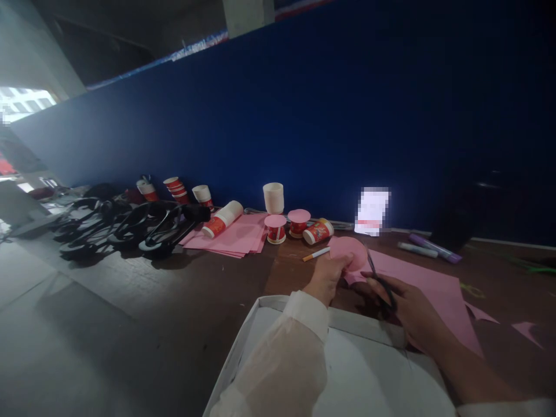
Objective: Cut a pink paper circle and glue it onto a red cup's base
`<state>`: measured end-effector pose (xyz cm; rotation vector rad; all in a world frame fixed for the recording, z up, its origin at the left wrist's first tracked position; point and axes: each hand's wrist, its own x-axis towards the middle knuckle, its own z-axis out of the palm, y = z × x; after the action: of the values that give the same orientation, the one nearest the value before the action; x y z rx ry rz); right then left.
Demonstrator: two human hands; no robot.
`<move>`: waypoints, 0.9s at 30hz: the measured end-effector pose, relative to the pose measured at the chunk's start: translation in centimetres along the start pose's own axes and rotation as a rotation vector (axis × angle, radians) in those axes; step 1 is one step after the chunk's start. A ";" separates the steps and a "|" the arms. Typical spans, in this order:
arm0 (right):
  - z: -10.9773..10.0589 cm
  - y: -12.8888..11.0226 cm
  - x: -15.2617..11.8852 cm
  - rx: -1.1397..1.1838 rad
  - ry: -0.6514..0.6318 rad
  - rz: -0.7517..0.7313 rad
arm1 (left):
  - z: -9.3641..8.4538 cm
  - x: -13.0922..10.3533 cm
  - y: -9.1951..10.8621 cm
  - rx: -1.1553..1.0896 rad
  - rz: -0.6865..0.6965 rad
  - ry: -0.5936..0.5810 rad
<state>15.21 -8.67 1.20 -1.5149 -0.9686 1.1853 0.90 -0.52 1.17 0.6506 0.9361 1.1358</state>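
Note:
My left hand (329,275) pinches a round pink paper disc (350,252) by its near left edge. In my right hand (402,298) is a pair of dark-handled scissors (383,285), its blades up against the disc's right edge. Under both lies a larger pink sheet (430,284) on the brown table. A cigarette (316,254) rests just left of the disc. Beyond it, a red paper cup (318,231) lies on its side. Two short red cups, one nearer (276,231) and one farther (298,223), stand upright with pink discs on top.
An open white box (365,370) sits right in front of me, below my forearms. Leftward are pink sheets (232,240), a lying cup stack (223,219) and black headsets (125,229). Markers (434,248) lie at right near a bright phone screen (372,209). A blue partition (304,116) stands behind.

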 end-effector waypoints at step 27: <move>0.8 -2.3 -1.5 -0.015 0.045 -0.029 | -0.4 0.8 -0.4 -0.009 0.017 -0.042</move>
<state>14.01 -9.37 3.66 -1.5282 -0.9682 1.1219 0.83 0.10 0.45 0.6742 0.8908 1.1362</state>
